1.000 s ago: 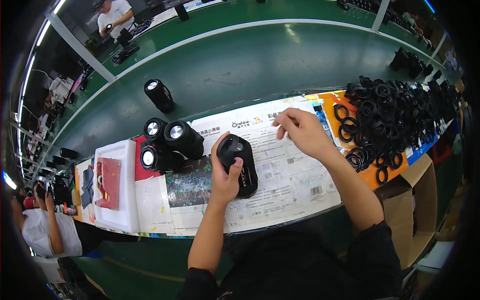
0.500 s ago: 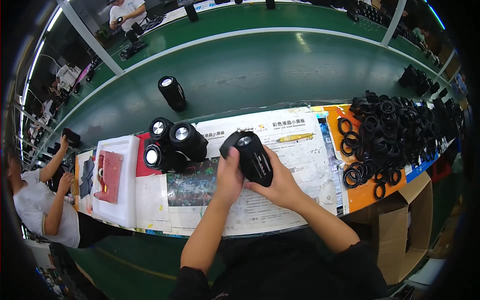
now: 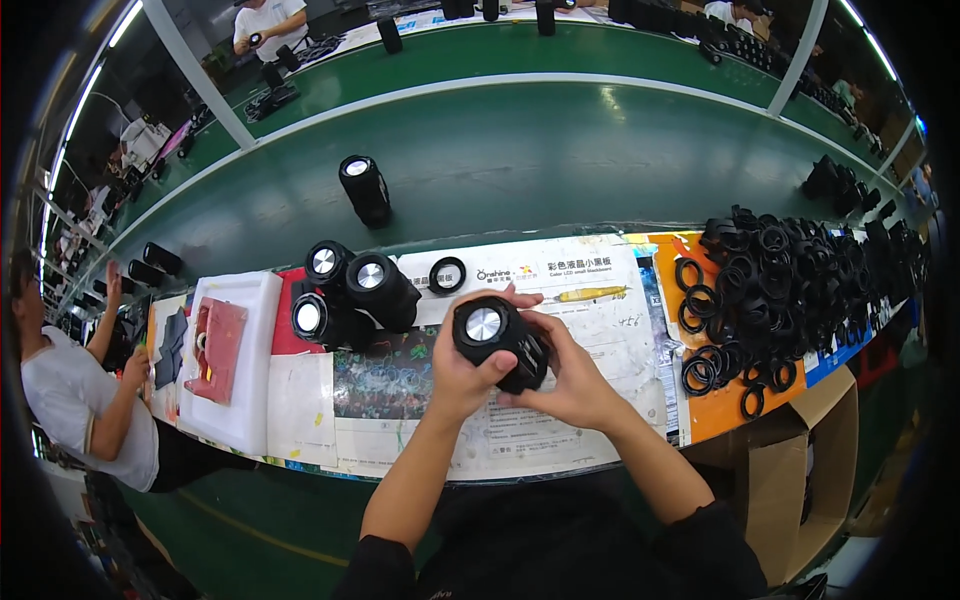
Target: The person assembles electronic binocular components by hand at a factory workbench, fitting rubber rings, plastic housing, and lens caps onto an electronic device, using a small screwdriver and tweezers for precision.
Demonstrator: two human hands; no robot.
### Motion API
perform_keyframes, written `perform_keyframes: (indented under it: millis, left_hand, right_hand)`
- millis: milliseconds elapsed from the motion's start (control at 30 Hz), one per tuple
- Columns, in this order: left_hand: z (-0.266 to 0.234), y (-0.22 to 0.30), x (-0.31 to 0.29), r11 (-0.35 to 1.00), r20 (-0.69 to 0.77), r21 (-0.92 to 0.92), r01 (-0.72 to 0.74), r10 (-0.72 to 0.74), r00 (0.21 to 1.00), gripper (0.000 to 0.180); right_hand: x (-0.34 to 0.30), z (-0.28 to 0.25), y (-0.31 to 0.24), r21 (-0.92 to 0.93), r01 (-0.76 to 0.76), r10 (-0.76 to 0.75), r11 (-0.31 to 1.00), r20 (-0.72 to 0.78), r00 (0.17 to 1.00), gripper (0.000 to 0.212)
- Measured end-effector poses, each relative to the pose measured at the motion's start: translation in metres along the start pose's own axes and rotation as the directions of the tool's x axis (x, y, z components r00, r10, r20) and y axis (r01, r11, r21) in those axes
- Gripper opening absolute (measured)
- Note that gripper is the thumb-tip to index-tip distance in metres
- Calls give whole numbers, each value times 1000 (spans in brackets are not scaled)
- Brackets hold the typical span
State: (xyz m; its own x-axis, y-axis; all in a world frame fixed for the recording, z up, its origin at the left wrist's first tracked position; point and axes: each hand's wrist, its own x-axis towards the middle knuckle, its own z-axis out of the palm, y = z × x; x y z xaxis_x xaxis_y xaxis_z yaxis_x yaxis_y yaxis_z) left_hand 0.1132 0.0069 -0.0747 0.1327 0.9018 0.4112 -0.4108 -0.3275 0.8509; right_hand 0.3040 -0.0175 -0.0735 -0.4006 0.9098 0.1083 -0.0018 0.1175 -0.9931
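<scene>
Both my hands grip a black cylindrical speaker (image 3: 520, 365) above the paper-covered bench, its round silver end tilted up toward me. My left hand (image 3: 462, 372) wraps the left side, with the thumb across the front below the silver disc. From the right, my right hand (image 3: 572, 375) closes around the body, its fingers partly hidden behind it. Just beyond my left hand a black ring (image 3: 447, 275) lies flat on the paper. Left of it, three similar speakers (image 3: 372, 285) stand or lean close together. A yellow pen-like tool (image 3: 592, 294) rests beyond my right hand.
A large heap of black rings (image 3: 770, 280) covers the right end on an orange sheet (image 3: 710, 422). At left sits a white foam tray (image 3: 262, 360) with a red piece (image 3: 218, 350). Another speaker (image 3: 365, 190) stands on the green belt (image 3: 560, 150). A co-worker (image 3: 75, 400) is at far left.
A black ring that was at the speaker's top by my left hand now lies on the paper. The speaker has turned its silver end toward me. The co-worker's raised hand has let go of a speaker.
</scene>
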Motion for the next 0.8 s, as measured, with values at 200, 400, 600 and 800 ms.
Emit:
perform_keyframes:
  millis: [200,400,600,800]
  left_hand:
    - [-19,-14,-6,958,-108,-266,106,-139,984,78]
    - [-8,-21,-14,990,-228,-128,53,-82,970,60]
    - [-26,3,3,940,61,-292,179,-169,984,65]
    - [-9,-3,-5,951,-251,-310,23,-105,962,82]
  right_hand:
    - [8,19,33,-177,27,-32,984,-23,999,94]
    - [6,27,40,-490,247,-329,836,-88,940,95]
    - [-3,14,40,-75,-53,61,996,112,992,106]
    - [-1,33,42,-309,92,-121,947,-79,989,106]
